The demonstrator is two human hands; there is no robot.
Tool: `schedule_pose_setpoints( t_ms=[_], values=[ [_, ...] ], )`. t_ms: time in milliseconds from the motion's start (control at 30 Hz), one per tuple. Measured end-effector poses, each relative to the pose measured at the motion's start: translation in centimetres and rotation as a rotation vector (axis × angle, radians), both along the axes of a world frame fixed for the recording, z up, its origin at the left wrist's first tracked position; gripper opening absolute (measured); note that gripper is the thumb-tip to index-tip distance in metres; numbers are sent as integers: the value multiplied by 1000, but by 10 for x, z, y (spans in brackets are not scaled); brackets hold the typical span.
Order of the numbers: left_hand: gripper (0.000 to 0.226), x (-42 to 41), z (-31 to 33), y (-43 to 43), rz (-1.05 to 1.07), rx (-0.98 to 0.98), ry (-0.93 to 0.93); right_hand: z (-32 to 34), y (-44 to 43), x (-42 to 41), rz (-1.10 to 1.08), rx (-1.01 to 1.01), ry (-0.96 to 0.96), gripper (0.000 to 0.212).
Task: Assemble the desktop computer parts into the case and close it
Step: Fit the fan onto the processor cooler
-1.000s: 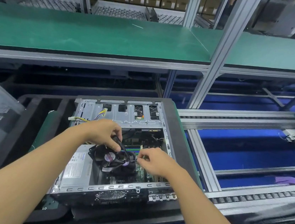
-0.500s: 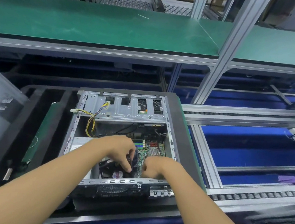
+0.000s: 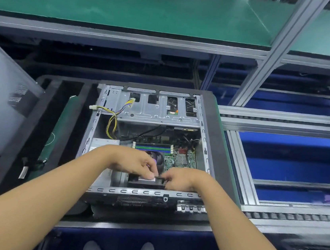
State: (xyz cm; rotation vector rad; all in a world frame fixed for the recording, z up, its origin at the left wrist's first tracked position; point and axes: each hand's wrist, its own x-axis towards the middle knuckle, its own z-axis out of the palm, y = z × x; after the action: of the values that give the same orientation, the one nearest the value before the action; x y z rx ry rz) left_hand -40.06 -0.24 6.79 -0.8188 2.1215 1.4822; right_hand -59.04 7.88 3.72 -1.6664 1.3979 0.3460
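Open case (image 3: 143, 192) lies on a black tray (image 3: 10, 160) beneath a green shelf (image 3: 133, 6)

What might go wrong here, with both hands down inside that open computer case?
The left hand and right hand pinch a black part just beside the bare green circuit board; a slip might knock it. The knuckles sit close to the case's metal rim, which may scrape them. The loose yellow cables reach over the left wall and could get trapped when the case is closed.
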Motion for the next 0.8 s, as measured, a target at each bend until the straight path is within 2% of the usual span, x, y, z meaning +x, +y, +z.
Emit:
schedule_pose_setpoints(
  t_ms=[100,233,400,567,667,800],
  values=[
    [16,12,3,-1,67,106,67,-2,0,1,-33,-3,-19,24],
    [13,14,8,-6,30,-9,78,-4,1,1,-77,-29,-66,20],
    [10,16,4,-8,52,46,51,-1,3,4,-116,-60,-82,17],
    [17,13,1,-15,203,-108,90,-3,3,7,-209,-47,-123,17],
    [18,12,0,-20,249,-143,69,-3,3,8,-335,-37,-170,26],
    [23,12,1,-17,248,-141,37,0,5,10,-381,-1,-179,29]
  ],
)
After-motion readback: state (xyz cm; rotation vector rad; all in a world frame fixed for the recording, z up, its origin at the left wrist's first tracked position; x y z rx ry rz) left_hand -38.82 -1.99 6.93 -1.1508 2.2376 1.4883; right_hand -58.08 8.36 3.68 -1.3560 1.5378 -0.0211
